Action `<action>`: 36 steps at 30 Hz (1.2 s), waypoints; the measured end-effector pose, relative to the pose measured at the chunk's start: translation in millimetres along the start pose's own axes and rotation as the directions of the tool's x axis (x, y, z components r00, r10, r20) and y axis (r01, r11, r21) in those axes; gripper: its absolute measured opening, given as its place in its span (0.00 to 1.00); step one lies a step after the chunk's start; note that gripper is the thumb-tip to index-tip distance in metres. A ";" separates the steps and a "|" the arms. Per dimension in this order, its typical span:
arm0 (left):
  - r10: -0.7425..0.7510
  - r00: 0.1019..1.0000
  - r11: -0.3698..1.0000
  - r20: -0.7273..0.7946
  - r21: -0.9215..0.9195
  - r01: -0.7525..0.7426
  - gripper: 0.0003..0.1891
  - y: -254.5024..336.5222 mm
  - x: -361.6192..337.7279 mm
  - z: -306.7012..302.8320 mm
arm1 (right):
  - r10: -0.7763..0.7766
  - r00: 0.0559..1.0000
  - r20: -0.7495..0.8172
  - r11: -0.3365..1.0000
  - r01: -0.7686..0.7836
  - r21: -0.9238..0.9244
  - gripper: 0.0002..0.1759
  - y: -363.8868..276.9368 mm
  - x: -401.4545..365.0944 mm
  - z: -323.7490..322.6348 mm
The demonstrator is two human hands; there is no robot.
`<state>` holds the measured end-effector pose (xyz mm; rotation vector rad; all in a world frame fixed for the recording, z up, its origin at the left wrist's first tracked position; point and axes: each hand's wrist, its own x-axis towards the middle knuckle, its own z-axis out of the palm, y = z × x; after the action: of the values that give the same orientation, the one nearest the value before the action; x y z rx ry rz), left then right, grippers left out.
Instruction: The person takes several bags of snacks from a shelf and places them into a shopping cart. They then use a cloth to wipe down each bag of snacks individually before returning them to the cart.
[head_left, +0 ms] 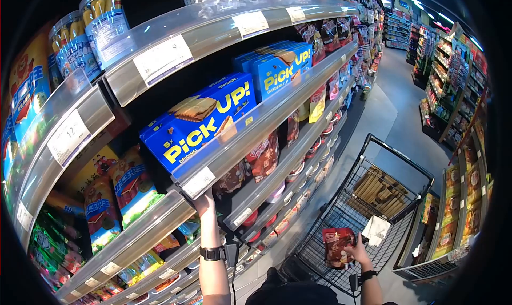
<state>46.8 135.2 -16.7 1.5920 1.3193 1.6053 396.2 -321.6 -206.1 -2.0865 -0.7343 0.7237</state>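
Note:
My right hand (360, 253) grips the edge of a red-brown snack pouch (337, 246) above the shopping cart (368, 179). My left hand (204, 202) reaches up to the front edge of a shelf, just below a price tag (197, 182); its fingers are mostly hidden there, and I cannot make out whether they hold anything. Directly above it stands a blue Pick Up! biscuit box (205, 121). Similar brown and red pouches (263, 158) sit on the shelf below, to the right of my left hand.
In the cart lie a stack of brown slatted pieces (378, 190) and a crumpled white item (376, 230). Light-blue Pick Up! boxes (280, 70) stand farther along the shelf. A low rack of packets (448, 214) borders the aisle floor (392, 102) on the right.

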 end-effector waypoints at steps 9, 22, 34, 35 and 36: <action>0.178 0.981 0.955 -0.075 -0.226 -0.190 0.08 84.8 -99.4 -41.3 | -0.261 0.954 -0.147 0.923 0.202 -0.327 0.51 -118.3 -14.3 -5.5; 0.324 0.696 0.935 0.641 -0.332 -0.129 0.09 159.7 -172.7 -34.6 | -0.460 0.835 0.301 0.691 0.124 0.712 0.36 -235.1 -65.1 22.8; 0.082 0.922 0.974 0.378 -0.225 0.005 0.29 125.8 -41.5 64.8 | 0.198 0.954 -0.224 0.866 -0.063 0.496 0.14 -24.3 -9.6 -5.1; 0.078 0.900 0.938 0.429 -0.337 0.079 0.29 122.9 -31.8 75.2 | 0.311 0.943 -0.119 0.806 -0.195 0.559 0.14 -22.6 -5.9 -2.3; 0.258 0.914 0.955 0.312 -0.228 -0.192 0.25 98.3 -19.4 93.0 | 0.284 0.957 -0.068 0.791 -0.193 0.580 0.14 13.7 11.0 12.7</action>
<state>164.4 104.9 46.1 1.8487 0.7984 1.4502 398.1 -314.7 -226.5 -1.6594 -0.1255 0.7938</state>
